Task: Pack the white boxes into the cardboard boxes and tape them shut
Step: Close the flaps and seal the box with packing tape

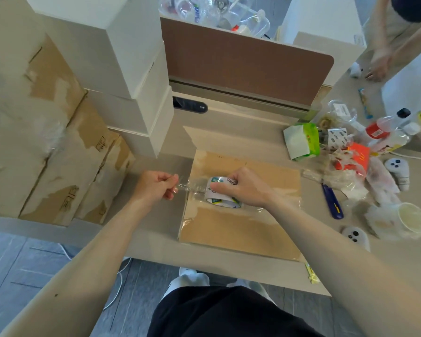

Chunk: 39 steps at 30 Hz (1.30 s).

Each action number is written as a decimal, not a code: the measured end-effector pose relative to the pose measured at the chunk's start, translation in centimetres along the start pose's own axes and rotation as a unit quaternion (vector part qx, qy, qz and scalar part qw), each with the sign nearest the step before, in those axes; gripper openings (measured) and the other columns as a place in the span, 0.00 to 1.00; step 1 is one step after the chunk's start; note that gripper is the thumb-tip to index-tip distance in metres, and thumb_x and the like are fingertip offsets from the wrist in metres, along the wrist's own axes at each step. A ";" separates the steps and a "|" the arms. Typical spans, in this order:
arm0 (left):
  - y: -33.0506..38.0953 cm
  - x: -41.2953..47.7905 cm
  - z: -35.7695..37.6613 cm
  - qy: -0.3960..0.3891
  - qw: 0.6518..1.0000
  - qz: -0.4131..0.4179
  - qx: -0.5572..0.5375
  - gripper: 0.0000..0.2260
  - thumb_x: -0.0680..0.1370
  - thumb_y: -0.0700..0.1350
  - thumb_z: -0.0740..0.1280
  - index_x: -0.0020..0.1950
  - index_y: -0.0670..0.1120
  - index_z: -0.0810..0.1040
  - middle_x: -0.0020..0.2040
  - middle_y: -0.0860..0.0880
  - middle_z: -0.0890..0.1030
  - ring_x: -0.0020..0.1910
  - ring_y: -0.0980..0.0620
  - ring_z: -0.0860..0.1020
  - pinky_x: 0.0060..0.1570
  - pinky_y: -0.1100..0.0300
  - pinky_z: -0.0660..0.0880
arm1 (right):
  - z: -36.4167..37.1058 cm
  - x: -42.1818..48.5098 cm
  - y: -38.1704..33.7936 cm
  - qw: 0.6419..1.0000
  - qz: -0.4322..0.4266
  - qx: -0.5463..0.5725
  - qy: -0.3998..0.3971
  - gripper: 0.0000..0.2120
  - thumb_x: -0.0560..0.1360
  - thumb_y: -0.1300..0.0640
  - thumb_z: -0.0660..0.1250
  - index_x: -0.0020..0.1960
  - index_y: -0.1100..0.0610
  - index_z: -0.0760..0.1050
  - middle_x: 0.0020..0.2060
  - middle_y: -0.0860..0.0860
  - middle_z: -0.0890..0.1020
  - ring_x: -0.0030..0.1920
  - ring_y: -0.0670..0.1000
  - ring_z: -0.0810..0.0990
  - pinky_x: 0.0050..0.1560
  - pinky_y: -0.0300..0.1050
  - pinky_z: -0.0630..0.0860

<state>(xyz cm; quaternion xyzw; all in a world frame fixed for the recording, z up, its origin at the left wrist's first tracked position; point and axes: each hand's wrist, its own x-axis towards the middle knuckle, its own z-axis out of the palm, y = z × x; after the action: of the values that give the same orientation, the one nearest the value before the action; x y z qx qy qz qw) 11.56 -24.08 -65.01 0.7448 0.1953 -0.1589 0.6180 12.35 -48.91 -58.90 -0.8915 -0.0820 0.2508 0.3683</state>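
Centrally, a closed cardboard box (241, 222) lies flat on the desk (156, 242) near its front edge, with a tape roll (219, 190) standing on the middle of its top. Right hand (246, 188): fingers curled over the roll, holding it down on the box. Left hand (153, 187): thumb and fingers pinching the free end of a clear tape strip (192, 188), drawn leftward from the roll to just past the box's left edge.

Likely faults, as judged:
- The strip hangs in air between roll and pinch, so it may twist or fold and stick to itself or to the fingers.
- An uneven pull may lay it askew of the seam or trap wrinkles, as the glossy, creased film already on the lid suggests.
- A hard tug may slide the box on the smooth desk or tip the roll from under the right hand.
- A blue utility knife (332, 203) lies well apart to the right, so cutting probably calls for one hand to let go.

Not resolved:
- The seam is lost under film and glare.
- The contents cannot be seen, since the flaps are closed.
- The strip's end is hidden within the left fingers.
- The pale panel (229, 139) just behind the box could be a flap or a separate sheet.

White boxes (122, 69) stacked at rear left, and worn cartons (46, 142) beside them, are cut off by the frame.
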 end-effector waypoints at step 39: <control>-4.4 2.4 3.6 0.033 0.992 -0.118 0.008 0.15 0.73 0.55 0.74 0.46 0.45 0.75 0.35 0.45 0.81 0.32 0.45 0.79 0.33 0.52 0.81 | 1.4 1.8 -1.0 0.997 -0.011 -0.064 0.040 0.26 0.71 0.40 0.71 0.29 0.61 0.70 0.24 0.55 0.69 0.25 0.50 0.62 0.26 0.46 0.56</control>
<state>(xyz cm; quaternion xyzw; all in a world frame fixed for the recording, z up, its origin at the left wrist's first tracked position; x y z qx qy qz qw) 11.55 -26.65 -70.58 0.7262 0.3009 -0.2081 0.5820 13.24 -46.77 -59.70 -0.9217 -0.0924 0.2049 0.3161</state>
